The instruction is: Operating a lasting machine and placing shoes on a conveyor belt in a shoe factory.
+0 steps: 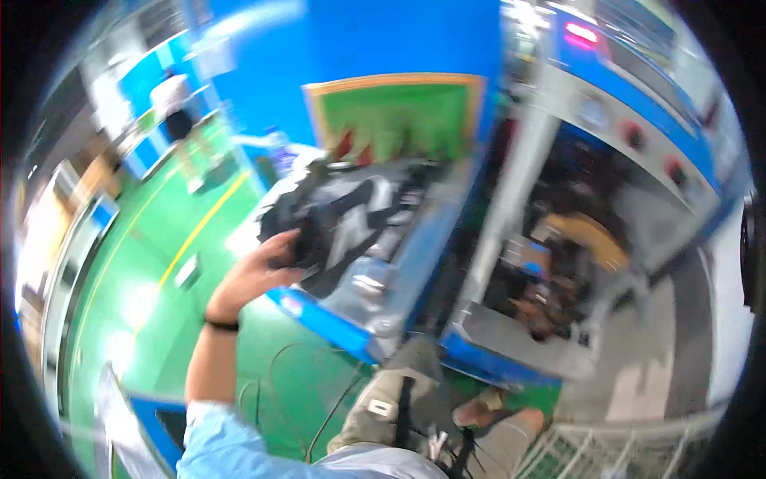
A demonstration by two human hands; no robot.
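My left hand (254, 275) reaches out with thumb and fingers apart, a dark band at its wrist. Its fingertips are at the near left edge of a black and pale grey heap (343, 215), soft-looking but too smeared by motion to name. Whether they touch it I cannot tell; no hold on it shows. The heap lies on the grey bed of a blue machine (323, 323). Beside the heap, towards me, are small shiny pale things (371, 283). My right hand is not visible.
Red-topped things (351, 148) stand behind the heap, before a green panel (383, 112). At right, a second machine (519, 335) holds brown and dark pieces. Cables (319, 423) trail over the green floor. A white wire rack (622, 447) stands lower right; a person (171, 104) is far left.
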